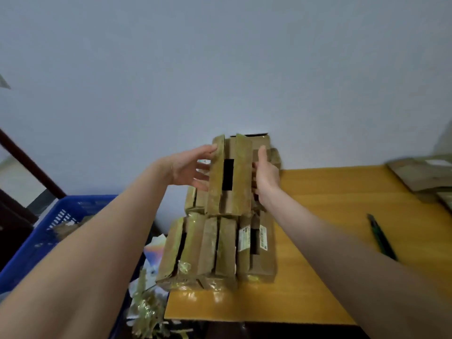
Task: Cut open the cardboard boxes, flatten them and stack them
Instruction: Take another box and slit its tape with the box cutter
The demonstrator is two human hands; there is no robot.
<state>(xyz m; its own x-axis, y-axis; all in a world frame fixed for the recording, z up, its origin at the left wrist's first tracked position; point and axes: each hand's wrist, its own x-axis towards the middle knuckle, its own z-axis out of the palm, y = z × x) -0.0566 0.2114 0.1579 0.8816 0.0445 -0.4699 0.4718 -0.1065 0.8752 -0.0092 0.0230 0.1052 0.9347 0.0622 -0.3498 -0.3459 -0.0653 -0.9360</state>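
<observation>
Top box (230, 174) sits on box pile (215, 250) at far-left of table (330, 192), long axis near-to-far in view. Left hand (188, 168) presses left side, fingers straight and spread. Right hand (266, 174) curls fingers round right edge. Both hands equally near.

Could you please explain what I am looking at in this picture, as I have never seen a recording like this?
There is no machine here. A person wears one wide-angle camera on the head, so you look forward and down along their bare arms. The left hand and the right hand hold the top brown cardboard box between them. It sits on a stack of taped brown cardboard boxes on a yellow wooden table. A green utility knife lies untouched to the right, flattened cardboard lies at the far right, and a blue plastic crate stands at the left.
</observation>
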